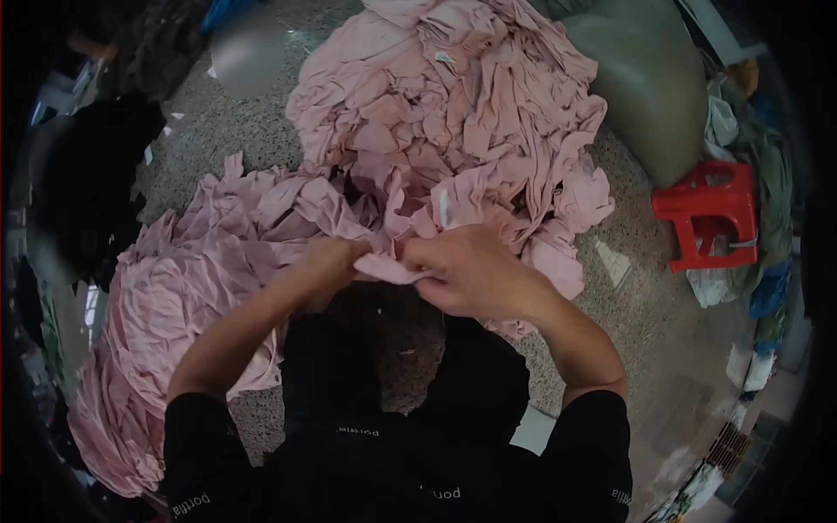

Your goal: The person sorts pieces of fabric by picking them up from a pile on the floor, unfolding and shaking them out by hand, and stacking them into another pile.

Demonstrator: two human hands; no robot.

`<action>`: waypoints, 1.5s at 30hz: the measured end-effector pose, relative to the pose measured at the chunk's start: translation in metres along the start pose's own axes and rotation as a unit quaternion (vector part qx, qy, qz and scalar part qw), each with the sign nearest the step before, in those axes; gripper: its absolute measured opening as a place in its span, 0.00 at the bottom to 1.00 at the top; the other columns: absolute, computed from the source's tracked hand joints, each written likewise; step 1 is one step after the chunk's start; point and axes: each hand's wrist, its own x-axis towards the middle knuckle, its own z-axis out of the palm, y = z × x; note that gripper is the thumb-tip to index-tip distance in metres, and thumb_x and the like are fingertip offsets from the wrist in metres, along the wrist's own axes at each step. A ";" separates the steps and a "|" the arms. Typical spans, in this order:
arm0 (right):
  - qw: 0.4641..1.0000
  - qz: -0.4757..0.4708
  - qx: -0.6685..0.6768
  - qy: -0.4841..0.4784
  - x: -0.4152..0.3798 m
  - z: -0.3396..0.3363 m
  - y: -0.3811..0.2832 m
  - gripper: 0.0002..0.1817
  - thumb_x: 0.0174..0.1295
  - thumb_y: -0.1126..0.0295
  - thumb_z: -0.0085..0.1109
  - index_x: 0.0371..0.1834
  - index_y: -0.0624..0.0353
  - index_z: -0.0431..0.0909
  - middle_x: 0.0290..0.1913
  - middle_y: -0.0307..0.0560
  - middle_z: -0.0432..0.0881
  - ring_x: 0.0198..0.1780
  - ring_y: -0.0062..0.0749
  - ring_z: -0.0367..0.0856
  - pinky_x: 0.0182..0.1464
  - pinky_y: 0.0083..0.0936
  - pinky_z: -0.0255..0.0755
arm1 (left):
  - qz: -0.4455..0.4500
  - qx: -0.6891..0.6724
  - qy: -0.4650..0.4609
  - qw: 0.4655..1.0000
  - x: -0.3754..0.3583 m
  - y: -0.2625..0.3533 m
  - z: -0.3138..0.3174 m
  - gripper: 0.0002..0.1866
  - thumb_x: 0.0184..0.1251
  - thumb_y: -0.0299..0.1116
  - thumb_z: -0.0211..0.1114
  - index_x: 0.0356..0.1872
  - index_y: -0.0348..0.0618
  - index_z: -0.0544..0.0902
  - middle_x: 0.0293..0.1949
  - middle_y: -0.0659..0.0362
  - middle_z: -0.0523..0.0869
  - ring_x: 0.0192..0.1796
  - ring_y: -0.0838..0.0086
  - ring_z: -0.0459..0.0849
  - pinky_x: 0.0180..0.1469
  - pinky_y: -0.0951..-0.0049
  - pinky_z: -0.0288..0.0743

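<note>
My left hand (329, 268) and my right hand (466, 268) are both closed on a pink garment (384, 268), its edge stretched between them in front of my knees. The rest of that garment merges into the fabric around it, so its shape cannot be made out. Beyond my hands rises a big heap of crumpled pink garments (453, 96). A second pink pile (183, 305) spreads to the left, passing beside my left forearm. A small white label (443, 207) shows on the cloth just past my right hand.
A red plastic stool (711, 213) lies on the speckled floor (645, 331) at right. Behind it stands a large olive-green sack (649, 87). Dark cloth (87, 183) is heaped at far left, and a grey round blur (248, 52) appears at upper left.
</note>
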 end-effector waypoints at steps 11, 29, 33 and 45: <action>0.921 -0.050 -0.245 0.300 0.098 -0.066 -0.057 0.08 0.52 0.68 0.54 0.34 0.55 0.77 0.26 0.55 0.78 0.32 0.52 0.77 0.35 0.41 0.69 | -0.250 0.351 0.510 0.744 -0.218 -0.082 -0.230 0.16 0.54 0.31 0.57 0.47 0.49 0.73 0.31 0.50 0.83 0.34 0.54 0.82 0.32 0.57 0.74; 0.918 -0.258 0.021 -0.299 0.079 0.198 -0.115 0.27 0.48 0.69 0.64 0.54 0.60 0.70 0.52 0.53 0.73 0.56 0.46 0.71 0.58 0.35 0.64 | -0.576 -0.001 0.168 0.800 -0.509 -0.150 0.156 0.30 0.57 0.27 0.51 0.64 0.40 0.57 0.53 0.39 0.71 0.54 0.47 0.71 0.54 0.57 0.66; 0.957 -0.007 0.154 -0.248 0.043 0.121 -0.017 0.30 0.52 0.65 0.61 0.59 0.60 0.65 0.52 0.57 0.74 0.53 0.46 0.74 0.53 0.31 0.68 | -0.416 0.061 0.158 0.893 -0.542 -0.200 0.148 0.24 0.62 0.29 0.47 0.62 0.39 0.65 0.58 0.43 0.71 0.59 0.51 0.70 0.59 0.63 0.65; 0.684 0.692 -0.020 0.230 -0.229 0.172 0.303 0.29 0.48 0.65 0.59 0.58 0.49 0.68 0.56 0.52 0.71 0.58 0.53 0.67 0.51 0.45 0.68 | -0.598 0.183 0.184 0.758 -0.425 -0.134 -0.053 0.21 0.66 0.28 0.51 0.60 0.37 0.67 0.46 0.47 0.81 0.48 0.61 0.80 0.51 0.68 0.71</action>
